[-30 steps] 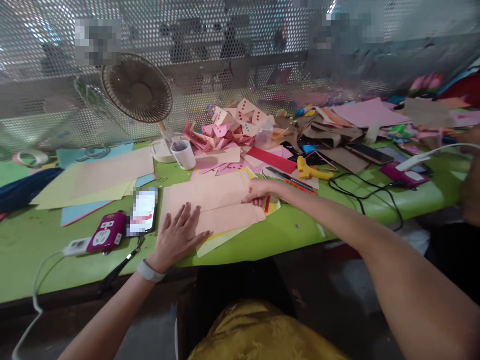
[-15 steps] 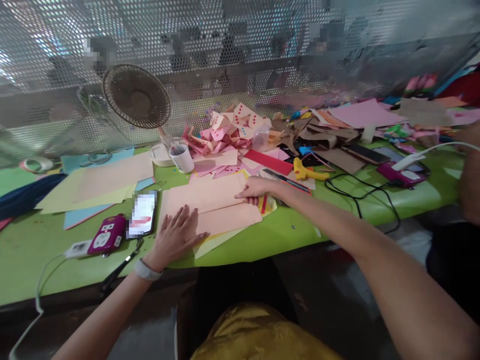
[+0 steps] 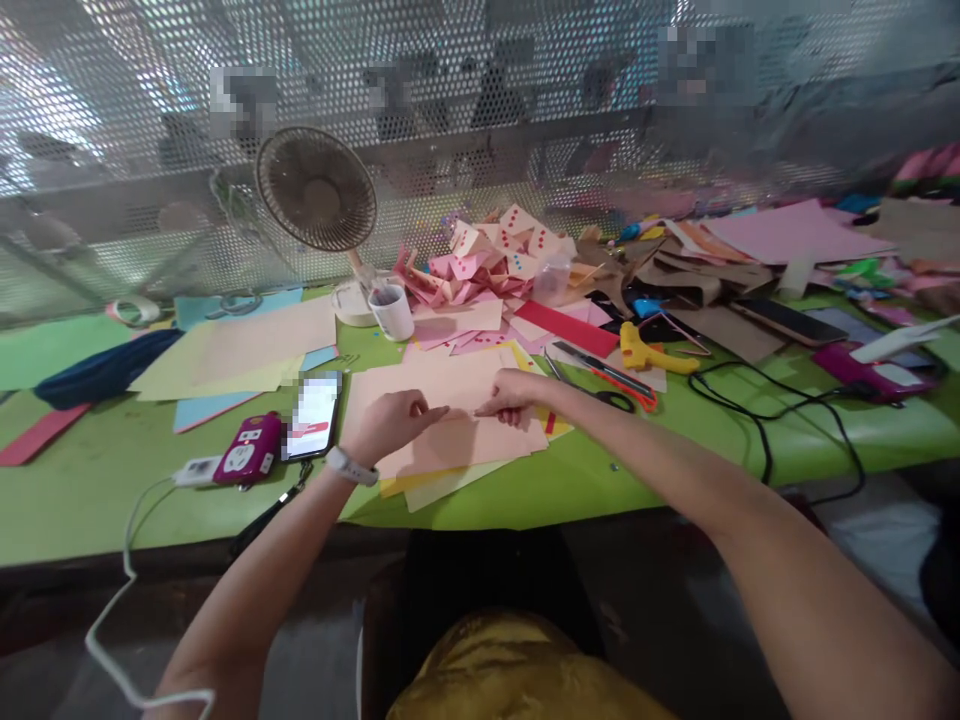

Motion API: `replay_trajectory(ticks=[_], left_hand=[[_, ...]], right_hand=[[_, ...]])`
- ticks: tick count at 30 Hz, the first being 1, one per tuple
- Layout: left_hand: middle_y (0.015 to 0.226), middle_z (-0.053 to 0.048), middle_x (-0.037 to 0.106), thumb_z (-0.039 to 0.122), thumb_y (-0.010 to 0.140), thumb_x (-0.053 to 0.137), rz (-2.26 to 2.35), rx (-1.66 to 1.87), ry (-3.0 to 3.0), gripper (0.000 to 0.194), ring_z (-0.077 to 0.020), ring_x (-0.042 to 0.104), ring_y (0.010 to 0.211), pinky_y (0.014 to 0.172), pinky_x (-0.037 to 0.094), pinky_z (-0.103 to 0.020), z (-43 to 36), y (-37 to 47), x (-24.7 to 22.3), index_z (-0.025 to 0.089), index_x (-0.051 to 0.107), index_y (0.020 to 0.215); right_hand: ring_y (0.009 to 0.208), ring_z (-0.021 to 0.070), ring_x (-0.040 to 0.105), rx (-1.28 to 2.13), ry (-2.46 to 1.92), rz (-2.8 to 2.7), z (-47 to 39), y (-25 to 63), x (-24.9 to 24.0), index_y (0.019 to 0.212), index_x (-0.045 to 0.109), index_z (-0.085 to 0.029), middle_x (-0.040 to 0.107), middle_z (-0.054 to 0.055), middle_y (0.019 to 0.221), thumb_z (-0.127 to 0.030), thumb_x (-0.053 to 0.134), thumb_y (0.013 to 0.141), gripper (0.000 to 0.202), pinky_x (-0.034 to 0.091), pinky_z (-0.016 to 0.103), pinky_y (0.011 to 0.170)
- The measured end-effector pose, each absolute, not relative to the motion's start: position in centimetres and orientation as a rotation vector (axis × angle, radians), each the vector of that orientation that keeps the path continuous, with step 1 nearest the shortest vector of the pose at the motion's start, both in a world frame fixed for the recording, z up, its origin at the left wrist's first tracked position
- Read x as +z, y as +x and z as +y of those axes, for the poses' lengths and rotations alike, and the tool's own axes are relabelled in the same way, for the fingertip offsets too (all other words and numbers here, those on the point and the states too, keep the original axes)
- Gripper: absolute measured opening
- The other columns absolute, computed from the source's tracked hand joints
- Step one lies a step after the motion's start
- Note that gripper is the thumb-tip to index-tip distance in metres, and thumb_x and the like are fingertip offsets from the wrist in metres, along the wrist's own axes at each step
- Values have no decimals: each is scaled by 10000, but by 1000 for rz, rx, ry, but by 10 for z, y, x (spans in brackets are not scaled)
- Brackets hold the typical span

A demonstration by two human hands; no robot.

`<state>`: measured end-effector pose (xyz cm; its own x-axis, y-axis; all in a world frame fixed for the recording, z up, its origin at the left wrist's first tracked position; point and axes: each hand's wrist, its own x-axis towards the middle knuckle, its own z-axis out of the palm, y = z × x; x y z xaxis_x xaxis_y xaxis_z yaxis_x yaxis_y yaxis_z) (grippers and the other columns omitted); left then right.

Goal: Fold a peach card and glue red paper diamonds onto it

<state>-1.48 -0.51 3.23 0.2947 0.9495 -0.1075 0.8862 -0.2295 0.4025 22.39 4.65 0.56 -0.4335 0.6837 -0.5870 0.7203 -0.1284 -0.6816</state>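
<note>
A peach paper sheet (image 3: 450,450) lies on other yellow and peach sheets on the green table, with a faint crease across its middle. My left hand (image 3: 401,420), a pale band on its wrist, is over the left part of the sheet, fingers curled and thumb pointing right near the crease. My right hand (image 3: 510,395) rests on the sheet's right part, its fingers folded in and one fingertip at the crease. The two hands nearly meet. Whether either pinches the paper is too small to tell.
A phone (image 3: 313,415) and a purple power bank (image 3: 247,450) lie left. Behind stand a fan (image 3: 316,190), a white cup (image 3: 391,312) and a pile of dotted paper pieces (image 3: 487,255). Scissors (image 3: 615,400), a cutter (image 3: 600,368) and a yellow glue gun (image 3: 652,352) lie right.
My left hand has gone from lying flat with spread fingers to curled fingers nearer my right hand. My right hand stays at the crease. The view has shifted left.
</note>
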Motion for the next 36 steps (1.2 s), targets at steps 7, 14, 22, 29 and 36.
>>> replay_trajectory(ticks=[7,14,22,29,36], left_hand=[[455,-58,615,660,617,719,1423,88,1680,539,-151,555,404,472,425,-270,24,12,11,160,584,467],[390,-80,587,578,544,801,1388,81,1605,472,-146,508,324,394,359,-254,35,-20,1,164,621,406],[402,-87,597,581,546,791,1548,-18,1589,462,-126,447,314,390,295,-242,29,-77,17,176,619,403],[361,-72,556,438,518,822,1708,18,1685,397,-216,555,350,426,405,-288,26,-100,38,202,550,349],[422,-48,614,551,681,692,1726,294,1911,423,-179,587,391,448,412,-245,11,-67,51,190,619,475]], right_hand=[[450,123,591,-1616,1655,2095,48,225,0,541,590,-124,612,26,476,-608,801,581,530,535,241,498],[460,126,606,-1610,1672,2105,49,228,-4,545,595,-139,622,28,478,-548,792,644,465,535,233,488],[476,139,615,-1631,1677,2144,49,231,-13,568,605,-153,645,37,510,-547,791,641,442,533,238,470],[500,139,624,-1350,1755,2295,36,227,-3,565,607,-156,675,50,575,-527,726,728,423,490,227,495],[904,232,638,-653,1893,2623,16,220,19,914,673,-190,699,94,1005,-476,731,730,345,397,259,654]])
